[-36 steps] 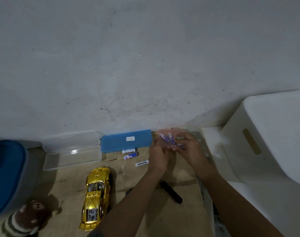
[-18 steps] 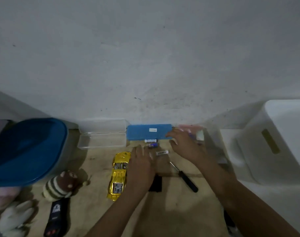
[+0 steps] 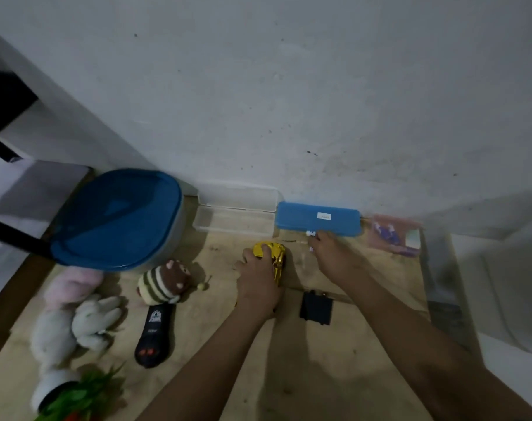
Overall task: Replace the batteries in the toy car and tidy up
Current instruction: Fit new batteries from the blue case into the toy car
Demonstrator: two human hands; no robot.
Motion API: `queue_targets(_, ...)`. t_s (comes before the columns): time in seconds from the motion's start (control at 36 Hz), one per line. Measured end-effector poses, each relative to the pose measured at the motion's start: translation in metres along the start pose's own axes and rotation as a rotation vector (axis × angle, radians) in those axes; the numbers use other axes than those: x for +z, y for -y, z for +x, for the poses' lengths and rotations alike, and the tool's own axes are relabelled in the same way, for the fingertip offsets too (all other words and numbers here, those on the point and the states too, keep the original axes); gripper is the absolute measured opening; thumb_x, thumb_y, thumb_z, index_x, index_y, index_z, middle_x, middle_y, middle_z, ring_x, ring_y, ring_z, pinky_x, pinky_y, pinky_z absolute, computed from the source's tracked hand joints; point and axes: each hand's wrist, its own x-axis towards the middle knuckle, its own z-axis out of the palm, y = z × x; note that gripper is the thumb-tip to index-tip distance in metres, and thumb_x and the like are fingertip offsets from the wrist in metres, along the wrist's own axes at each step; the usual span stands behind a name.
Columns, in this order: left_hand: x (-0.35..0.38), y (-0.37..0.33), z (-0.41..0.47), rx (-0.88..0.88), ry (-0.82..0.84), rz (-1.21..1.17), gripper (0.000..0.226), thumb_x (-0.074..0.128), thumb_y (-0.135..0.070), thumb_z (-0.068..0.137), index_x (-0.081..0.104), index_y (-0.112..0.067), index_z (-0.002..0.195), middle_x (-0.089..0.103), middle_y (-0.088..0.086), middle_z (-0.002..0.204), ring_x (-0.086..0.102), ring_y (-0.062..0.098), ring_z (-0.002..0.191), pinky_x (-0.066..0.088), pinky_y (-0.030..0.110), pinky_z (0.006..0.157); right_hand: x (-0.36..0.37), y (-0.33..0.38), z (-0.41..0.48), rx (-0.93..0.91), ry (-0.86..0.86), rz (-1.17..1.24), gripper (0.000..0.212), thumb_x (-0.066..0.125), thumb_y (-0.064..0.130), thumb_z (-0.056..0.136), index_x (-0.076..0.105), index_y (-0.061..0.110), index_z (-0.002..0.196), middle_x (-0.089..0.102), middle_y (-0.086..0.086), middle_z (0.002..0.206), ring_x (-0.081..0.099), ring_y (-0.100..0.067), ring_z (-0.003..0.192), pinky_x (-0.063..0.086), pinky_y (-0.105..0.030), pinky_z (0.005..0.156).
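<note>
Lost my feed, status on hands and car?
Left hand gripping gold toy car. Right hand at loose batteries by blue case. Nothing blocking.

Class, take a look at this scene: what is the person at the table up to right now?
A person works at a wooden table set against a wall. The left hand rests on a gold toy car, holding it down. The right hand reaches to loose batteries in front of a closed blue case; whether it grips one is unclear. A pink battery packet lies to the right, and a small black cover lies between the arms.
</note>
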Motion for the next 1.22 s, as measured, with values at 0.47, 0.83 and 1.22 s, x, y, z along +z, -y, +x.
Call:
queue_targets(0.47,-0.079,0.012,-0.014,0.225,0.202,-1.245,0.040,0.046,-0.038,0.090,0.039,-0.030,0.129,0.047,0.009,0.133,0.051,0.025,0.118,0.043,0.047,0.102,-0.106,0.044,-0.039,0.253,-0.571,1.286,0.011,0.059,0.005,0.088,0.055,0.015,0.092,0.060,0.000,0.085,0.065,-0.027,0.087,0.055,-0.039,0.083)
queue_targets(0.83,-0.097,-0.007,-0.038,0.492,0.318,-1.555,0.066,0.049,-0.017,0.095,0.016,-0.052,0.141,0.051,-0.010,0.137,0.061,0.015,0.113,0.055,0.028,0.081,-0.129,0.080,-0.070,0.296,-0.778,1.425,0.012,0.071,0.005,0.078,0.061,0.009,0.075,0.067,-0.001,0.080,0.066,-0.001,0.072,0.053,-0.015,0.070)
queue_targets(1.22,-0.115,0.010,-0.050,0.714,0.273,-1.189,0.126,0.075,0.005,0.070,-0.011,-0.057,0.139,0.032,-0.008,0.149,0.058,0.017,0.118,0.051,0.037,0.093,-0.136,0.101,-0.081,0.353,-0.908,1.225,0.012,0.076,0.016,0.075,0.065,0.015,0.077,0.068,0.002,0.080,0.065,-0.013,0.085,0.055,-0.035,0.082)
